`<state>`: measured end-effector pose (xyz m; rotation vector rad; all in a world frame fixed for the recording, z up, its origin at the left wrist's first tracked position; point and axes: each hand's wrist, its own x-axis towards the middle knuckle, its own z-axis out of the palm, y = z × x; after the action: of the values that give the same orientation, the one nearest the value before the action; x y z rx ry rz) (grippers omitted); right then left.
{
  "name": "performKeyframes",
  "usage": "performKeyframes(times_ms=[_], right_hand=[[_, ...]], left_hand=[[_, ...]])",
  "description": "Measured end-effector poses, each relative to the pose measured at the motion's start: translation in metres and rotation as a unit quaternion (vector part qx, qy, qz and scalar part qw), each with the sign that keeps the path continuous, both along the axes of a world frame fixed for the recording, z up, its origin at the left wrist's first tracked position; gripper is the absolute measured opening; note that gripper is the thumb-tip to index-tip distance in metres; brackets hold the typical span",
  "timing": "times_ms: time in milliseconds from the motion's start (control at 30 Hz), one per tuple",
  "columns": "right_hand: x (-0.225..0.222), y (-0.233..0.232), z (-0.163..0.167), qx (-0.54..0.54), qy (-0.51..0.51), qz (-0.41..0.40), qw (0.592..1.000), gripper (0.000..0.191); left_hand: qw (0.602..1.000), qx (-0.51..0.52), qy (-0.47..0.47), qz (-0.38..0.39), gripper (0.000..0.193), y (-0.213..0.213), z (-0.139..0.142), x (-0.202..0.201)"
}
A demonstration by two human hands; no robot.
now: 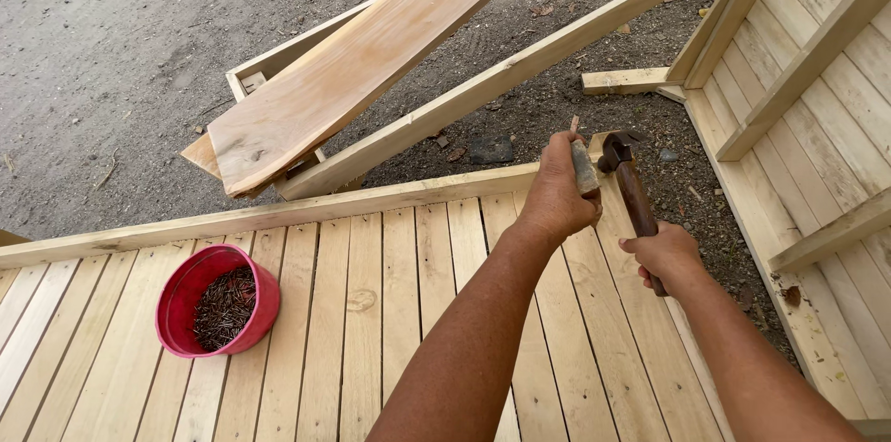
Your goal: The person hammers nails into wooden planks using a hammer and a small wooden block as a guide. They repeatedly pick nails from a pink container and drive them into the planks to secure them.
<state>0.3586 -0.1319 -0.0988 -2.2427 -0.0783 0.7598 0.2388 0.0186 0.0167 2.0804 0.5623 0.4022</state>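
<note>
- Background: bare grey-brown dirt ground fills the upper left of the view and continues between the timber parts at upper centre.
- Work surface: a slatted wooden deck of pale planks spans the lower half of the view; a long edge rail runs along its far side.
- Right side: a second slatted panel with cross battens stands tilted along the right edge of the view.
- Upper centre: a wide loose board lies at an angle across a small wooden frame; a long narrow beam runs diagonally just beside it, from the deck rail toward the upper right.
- A short offcut lies on the dirt near the right panel.
- A red bucket stands on the deck at lower left, well apart from both hands; it holds a heap of dark nails.
- Left hand: fingers clenched around a small grey block-like piece, held upright at the far edge of the deck, near its right corner.
- Right hand: fingers wrapped tight around the brown handle of a hammer; the dark hammer head sits just beside the grey piece, at the deck's far edge.
- Contact between hammer head and grey piece cannot be confirmed.
</note>
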Motion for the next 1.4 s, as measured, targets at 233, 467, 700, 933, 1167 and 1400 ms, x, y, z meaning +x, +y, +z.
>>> performKeyframes(times_ms=[233, 467, 700, 933, 1167, 1400], right_hand=[[-0.004, 0.003, -0.017, -0.074, 0.042, 0.02, 0.996, 0.027], [-0.017, -0.016, -0.034, -0.064, 0.061, 0.009, 0.996, 0.026], [-0.036, -0.029, -0.032, -0.071, 0.064, 0.015, 0.995, 0.025], [-0.05, -0.027, -0.032, -0.058, 0.075, 0.011, 0.995, 0.025], [-0.065, -0.038, -0.027, -0.075, 0.075, 0.041, 0.994, 0.025], [-0.076, -0.036, -0.023, -0.089, 0.083, 0.046, 0.992, 0.029]], left_hand=[[1.0, -0.009, -0.009, 0.011, 0.105, 0.001, -0.001, 0.005], [0.998, -0.055, 0.006, -0.019, 0.1, 0.011, 0.004, -0.011], [0.996, 0.025, -0.08, -0.018, 0.096, -0.008, 0.03, -0.027], [0.999, 0.015, -0.026, 0.034, 0.095, 0.014, 0.039, -0.032], [0.999, 0.027, -0.019, 0.019, 0.093, 0.015, 0.002, -0.05], [0.997, 0.068, 0.043, -0.003, 0.1, 0.006, 0.012, -0.039]])
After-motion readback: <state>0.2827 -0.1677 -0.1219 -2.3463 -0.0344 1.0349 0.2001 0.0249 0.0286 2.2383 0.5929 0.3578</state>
